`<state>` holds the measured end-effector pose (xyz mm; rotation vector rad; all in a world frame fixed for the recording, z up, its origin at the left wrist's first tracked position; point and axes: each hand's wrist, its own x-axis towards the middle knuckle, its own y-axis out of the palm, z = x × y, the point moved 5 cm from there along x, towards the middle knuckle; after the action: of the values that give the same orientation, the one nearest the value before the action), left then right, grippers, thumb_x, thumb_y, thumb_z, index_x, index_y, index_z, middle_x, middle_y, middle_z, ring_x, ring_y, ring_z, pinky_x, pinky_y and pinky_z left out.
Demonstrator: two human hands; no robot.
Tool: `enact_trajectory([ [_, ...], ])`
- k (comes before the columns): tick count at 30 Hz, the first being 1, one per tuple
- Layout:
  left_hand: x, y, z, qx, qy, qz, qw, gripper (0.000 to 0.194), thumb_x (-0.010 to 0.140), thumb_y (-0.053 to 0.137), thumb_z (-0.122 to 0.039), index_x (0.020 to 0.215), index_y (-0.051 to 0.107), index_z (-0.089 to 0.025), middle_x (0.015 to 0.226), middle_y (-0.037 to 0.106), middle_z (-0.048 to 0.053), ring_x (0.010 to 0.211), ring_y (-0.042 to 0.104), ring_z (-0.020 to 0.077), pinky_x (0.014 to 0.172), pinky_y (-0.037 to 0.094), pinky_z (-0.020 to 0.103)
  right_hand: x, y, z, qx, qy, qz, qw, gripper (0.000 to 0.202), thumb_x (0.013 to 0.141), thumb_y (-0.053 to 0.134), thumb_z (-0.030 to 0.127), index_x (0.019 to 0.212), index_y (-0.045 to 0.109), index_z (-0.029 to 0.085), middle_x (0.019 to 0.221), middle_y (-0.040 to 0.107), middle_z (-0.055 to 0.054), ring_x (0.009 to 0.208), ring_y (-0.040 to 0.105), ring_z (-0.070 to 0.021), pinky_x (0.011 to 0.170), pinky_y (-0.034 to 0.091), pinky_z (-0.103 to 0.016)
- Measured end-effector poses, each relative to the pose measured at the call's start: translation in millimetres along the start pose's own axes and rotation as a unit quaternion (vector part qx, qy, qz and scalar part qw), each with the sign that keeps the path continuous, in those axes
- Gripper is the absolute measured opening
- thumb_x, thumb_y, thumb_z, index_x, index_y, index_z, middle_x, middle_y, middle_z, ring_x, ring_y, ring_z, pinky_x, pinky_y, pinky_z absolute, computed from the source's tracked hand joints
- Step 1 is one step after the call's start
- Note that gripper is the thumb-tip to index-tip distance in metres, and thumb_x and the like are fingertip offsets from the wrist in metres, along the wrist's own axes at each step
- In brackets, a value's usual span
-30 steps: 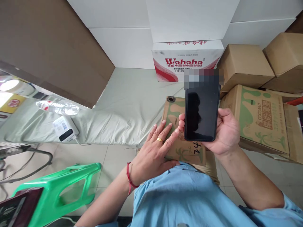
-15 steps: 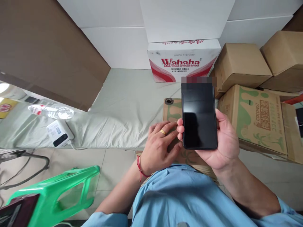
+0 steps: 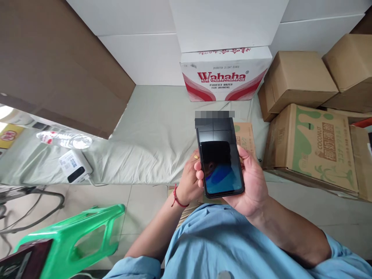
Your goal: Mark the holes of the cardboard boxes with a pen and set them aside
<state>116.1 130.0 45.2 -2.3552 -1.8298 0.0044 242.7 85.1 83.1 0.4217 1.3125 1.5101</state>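
Observation:
A black phone [image 3: 222, 162] with a dark, reflective screen is held upright in my right hand [image 3: 252, 182], thumb along its right edge and fingertips showing at its left edge. Behind and left of the phone is my left hand [image 3: 189, 178], with a ring and a red string bracelet [image 3: 176, 197]; its fingers are mostly hidden by the phone. A printed cardboard piece [image 3: 245, 135] lies behind the phone, partly covered by it.
A Wahaha box [image 3: 223, 75] stands against the back. Cardboard boxes [image 3: 324, 147] are stacked at the right. On the left are a large brown board [image 3: 64, 66], a plastic bottle [image 3: 64, 139], a white power bank [image 3: 75, 166] and a green stool [image 3: 69, 236].
My right hand has moved left and down with the phone, which has tilted slightly. The phone now covers most of my left hand's fingers and uncovers the cardboard's right part.

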Motion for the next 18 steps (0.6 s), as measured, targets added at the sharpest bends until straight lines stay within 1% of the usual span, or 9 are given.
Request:
enact_trajectory([
  [2,-0.8,5.5,-4.0,0.02,0.047,0.045,0.998,0.056,0.098,0.059,-0.081,0.092,0.08,-0.029,0.106,0.079,0.013,0.114,0.074,0.0378,0.108,0.061,0.058,0.9,-3.1,-1.1,0.019,-0.004,-0.018,1.0,0.054,0.098,0.061,0.065,0.124,0.076,0.02,0.112,0.086,-0.015,0.112,0.081,-0.0354,0.096,0.069,-0.058],
  [3,-1.2,7.2,-6.1,0.03,0.068,0.058,0.996,0.057,0.101,0.054,-0.079,0.098,0.081,-0.029,0.11,0.08,0.014,0.118,0.074,0.038,0.11,0.061,0.058,1.0,-4.4,-1.1,0.029,-0.006,-0.025,0.999,0.053,0.099,0.06,0.064,0.126,0.076,0.02,0.113,0.086,-0.014,0.112,0.081,-0.0353,0.096,0.069,-0.058],
  [7,-0.9,8.6,-10.7,0.071,0.108,0.068,0.989,0.057,0.109,0.047,-0.073,0.115,0.079,-0.025,0.124,0.079,0.014,0.132,0.071,0.0369,0.116,0.058,0.055,0.7,-6.8,0.6,0.065,-0.01,-0.044,0.997,0.053,0.104,0.051,0.058,0.131,0.074,0.018,0.12,0.085,-0.016,0.112,0.081,-0.0351,0.098,0.069,-0.06],
  [9,-0.8,9.3,-11.5,0.083,0.127,0.072,0.986,0.056,0.112,0.043,-0.069,0.122,0.077,-0.026,0.127,0.079,0.014,0.132,0.071,0.0348,0.115,0.059,0.052,0.8,-7.9,1.0,0.076,-0.012,-0.054,0.996,0.053,0.106,0.049,0.055,0.134,0.073,0.018,0.123,0.085,-0.016,0.114,0.081,-0.0346,0.1,0.068,-0.06],
  [11,-1.1,9.9,-12.2,0.092,0.15,0.073,0.982,0.055,0.114,0.039,-0.066,0.123,0.077,-0.027,0.13,0.078,0.013,0.129,0.073,0.0326,0.111,0.061,0.049,1.2,-9.6,1.0,0.077,-0.015,-0.061,0.995,0.052,0.106,0.05,0.055,0.135,0.073,0.018,0.124,0.085,-0.015,0.115,0.081,-0.0345,0.1,0.068,-0.059],
  [13,-1.6,10.5,-13.0,0.104,0.172,0.07,0.977,0.058,0.115,0.035,-0.066,0.123,0.077,-0.027,0.137,0.077,0.014,0.129,0.073,0.0313,0.11,0.061,0.047,1.1,-11.9,1.7,0.068,-0.02,-0.065,0.995,0.053,0.106,0.05,0.056,0.136,0.073,0.018,0.123,0.085,-0.015,0.115,0.081,-0.0345,0.1,0.068,-0.059],
  [15,-1.7,10.8,-13.0,0.117,0.182,0.068,0.974,0.061,0.116,0.032,-0.064,0.129,0.077,-0.026,0.144,0.075,0.015,0.135,0.072,0.0311,0.115,0.059,0.048,-1.1,-13.9,4.7,0.044,-0.028,-0.067,0.996,0.055,0.107,0.051,0.059,0.135,0.074,0.019,0.122,0.085,-0.015,0.115,0.081,-0.0348,0.1,0.068,-0.059],
  [16,-1.6,10.9,-12.8,0.125,0.183,0.069,0.973,0.059,0.117,0.032,-0.062,0.133,0.075,-0.025,0.147,0.074,0.015,0.139,0.069,0.0311,0.119,0.057,0.049,-3.6,-14.4,8.0,0.026,-0.036,-0.067,0.997,0.056,0.106,0.051,0.062,0.134,0.075,0.019,0.123,0.085,-0.015,0.115,0.081,-0.0351,0.099,0.068,-0.059],
  [18,-1.0,11.0,-11.6,0.146,0.177,0.077,0.97,0.05,0.118,0.038,-0.051,0.141,0.073,-0.024,0.152,0.072,0.014,0.148,0.064,0.0304,0.128,0.051,0.05,-12.3,-14.7,19.8,-0.022,-0.067,-0.065,0.995,0.061,0.105,0.052,0.069,0.133,0.077,0.02,0.125,0.084,-0.016,0.112,0.081,-0.0356,0.097,0.069,-0.059],
])
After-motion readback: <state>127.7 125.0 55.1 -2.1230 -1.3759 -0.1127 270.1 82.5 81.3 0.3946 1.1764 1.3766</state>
